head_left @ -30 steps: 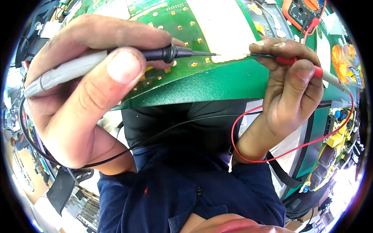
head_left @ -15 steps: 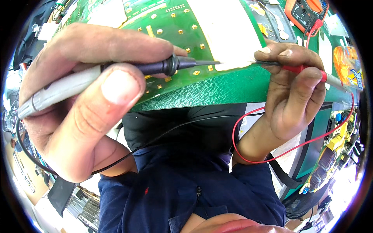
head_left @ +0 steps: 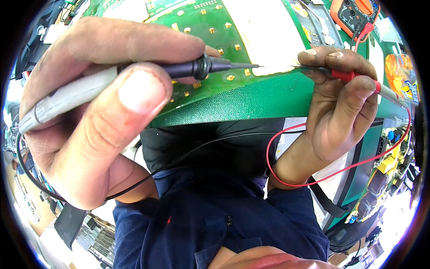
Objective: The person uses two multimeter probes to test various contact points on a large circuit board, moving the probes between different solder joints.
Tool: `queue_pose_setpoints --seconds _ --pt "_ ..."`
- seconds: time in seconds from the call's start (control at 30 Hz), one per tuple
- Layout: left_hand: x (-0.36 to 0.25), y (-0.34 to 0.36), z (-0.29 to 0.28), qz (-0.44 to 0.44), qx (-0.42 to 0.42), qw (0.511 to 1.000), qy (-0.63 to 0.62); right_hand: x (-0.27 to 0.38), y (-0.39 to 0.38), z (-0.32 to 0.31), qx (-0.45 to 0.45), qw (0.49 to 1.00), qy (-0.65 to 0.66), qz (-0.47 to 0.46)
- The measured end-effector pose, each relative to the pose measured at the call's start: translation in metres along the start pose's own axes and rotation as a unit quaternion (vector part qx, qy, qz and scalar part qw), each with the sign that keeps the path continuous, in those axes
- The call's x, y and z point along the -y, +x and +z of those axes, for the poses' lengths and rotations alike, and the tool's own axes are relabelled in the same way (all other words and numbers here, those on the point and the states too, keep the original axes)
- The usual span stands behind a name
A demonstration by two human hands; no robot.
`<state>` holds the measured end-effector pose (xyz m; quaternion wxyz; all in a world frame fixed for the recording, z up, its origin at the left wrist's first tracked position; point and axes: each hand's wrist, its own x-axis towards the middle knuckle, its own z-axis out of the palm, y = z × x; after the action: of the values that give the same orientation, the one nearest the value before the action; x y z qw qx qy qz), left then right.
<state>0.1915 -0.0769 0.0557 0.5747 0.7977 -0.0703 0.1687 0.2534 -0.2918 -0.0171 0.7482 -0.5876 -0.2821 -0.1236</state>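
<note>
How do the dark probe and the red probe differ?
The dark probe sits in the left hand, the red probe in the right hand. The dark probe points rightward, the red one leftward. The dark probe has a black lead, the red one a red lead. Both are grey toward the rear.

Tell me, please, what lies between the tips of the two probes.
Head view: between the tips of the black probe and red probe, only the white area of the green board shows; contact is unclear.

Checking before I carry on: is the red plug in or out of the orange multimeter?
In, it appears: the red plug sits against the lower right of the orange multimeter. How deeply, I cannot tell.
</note>
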Motion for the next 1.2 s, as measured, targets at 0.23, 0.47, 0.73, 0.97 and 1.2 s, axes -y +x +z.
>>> queue_pose_setpoints --seconds 0.23,0.47,0.73,0.97,1.2 --pt "0.002 0.0 0.001 0.006 -0.004 1.0 0.003 -0.002 -0.001 0.0 -0.005 1.0 0.01 -0.003" --pt "0.0 -0.004 0.011 -0.006 -0.049 0.999 -0.011 -0.009 -0.005 -0.015 -0.008 1.0 0.02 -0.005" --pt "-0.007 0.0 0.018 -0.041 -0.067 0.997 -0.011 -0.013 -0.001 -0.016 -0.012 0.998 0.057 0.009" --pt "-0.006 -0.001 0.015 -0.048 -0.045 0.997 -0.03 -0.011 -0.001 -0.007 0.001 0.996 0.078 -0.038" --pt "-0.003 -0.001 0.016 -0.019 -0.043 0.998 -0.035 -0.026 -0.011 -0.008 -0.095 0.966 0.24 0.02"
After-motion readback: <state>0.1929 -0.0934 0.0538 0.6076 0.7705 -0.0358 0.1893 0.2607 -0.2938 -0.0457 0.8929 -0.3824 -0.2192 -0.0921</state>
